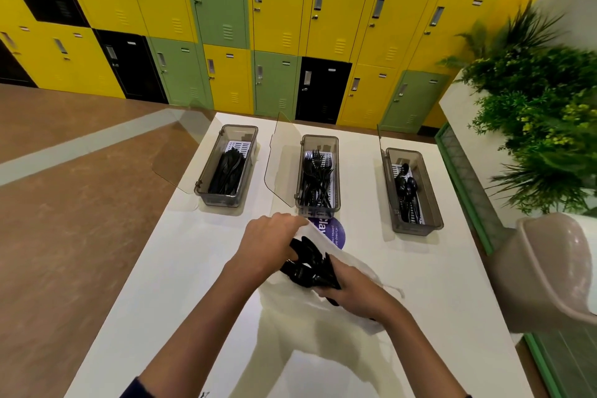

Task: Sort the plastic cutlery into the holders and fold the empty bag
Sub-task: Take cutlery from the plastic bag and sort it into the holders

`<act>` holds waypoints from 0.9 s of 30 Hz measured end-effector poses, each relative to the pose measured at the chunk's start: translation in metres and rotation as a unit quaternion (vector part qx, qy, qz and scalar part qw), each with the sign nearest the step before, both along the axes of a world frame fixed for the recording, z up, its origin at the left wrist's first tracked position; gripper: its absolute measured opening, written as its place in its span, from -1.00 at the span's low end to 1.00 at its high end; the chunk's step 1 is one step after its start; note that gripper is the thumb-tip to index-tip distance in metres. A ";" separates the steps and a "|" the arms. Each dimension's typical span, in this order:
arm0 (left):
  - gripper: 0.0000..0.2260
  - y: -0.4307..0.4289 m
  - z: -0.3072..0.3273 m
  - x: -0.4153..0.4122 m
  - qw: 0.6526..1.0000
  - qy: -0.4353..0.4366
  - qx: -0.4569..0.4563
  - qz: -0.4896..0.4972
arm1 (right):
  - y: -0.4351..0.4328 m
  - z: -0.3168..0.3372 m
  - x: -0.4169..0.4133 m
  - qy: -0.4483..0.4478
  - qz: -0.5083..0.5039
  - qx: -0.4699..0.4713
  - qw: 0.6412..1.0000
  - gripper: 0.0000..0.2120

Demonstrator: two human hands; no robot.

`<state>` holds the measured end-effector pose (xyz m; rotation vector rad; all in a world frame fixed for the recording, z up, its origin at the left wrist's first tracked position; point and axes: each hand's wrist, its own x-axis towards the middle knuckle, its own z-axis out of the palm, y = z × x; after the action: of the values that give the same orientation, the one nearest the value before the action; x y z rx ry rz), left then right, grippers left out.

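Note:
A white plastic bag (pixel 353 268) lies on the white table (pixel 181 268), with a bundle of black plastic cutlery (pixel 305 265) showing at its mouth. My left hand (pixel 269 241) pinches the bag's upper edge and holds it up. My right hand (pixel 355 292) grips the bundle of cutlery at the bag's opening. Three smoky clear holders stand open at the far side: the left holder (pixel 226 166) with knives, the middle holder (pixel 318 176) with forks, the right holder (pixel 410 191) with spoons.
A round purple sticker (pixel 336 231) lies on the table behind the bag. A beige chair (pixel 549 268) stands at the table's right edge, with green plants (pixel 536 113) beyond. Yellow, green and black lockers (pixel 277 26) line the far wall.

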<state>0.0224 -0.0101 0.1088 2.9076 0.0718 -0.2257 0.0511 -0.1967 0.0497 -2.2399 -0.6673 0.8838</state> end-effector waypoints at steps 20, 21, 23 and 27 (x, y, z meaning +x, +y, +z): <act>-0.52 -0.001 0.010 -0.006 0.967 0.067 -0.241 -0.049 | 0.004 0.080 0.016 0.155 -0.178 0.320 0.917 -0.90; -0.50 -0.005 0.014 -0.007 0.952 0.085 -0.289 -0.046 | 0.008 0.084 0.020 0.168 -0.190 0.345 0.904 -0.93; -0.47 -0.015 0.018 -0.009 0.895 0.143 -0.421 -0.041 | 0.018 0.094 0.024 0.205 -0.214 0.387 0.873 -0.91; -0.60 -0.026 0.015 -0.014 0.796 0.150 -0.586 0.010 | 0.031 0.099 0.026 0.232 -0.237 0.384 0.862 -0.84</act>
<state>0.0085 -0.0361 0.1236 1.6045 0.0027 -0.5026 0.0773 -0.1652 0.1490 -1.3047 -0.1584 0.6900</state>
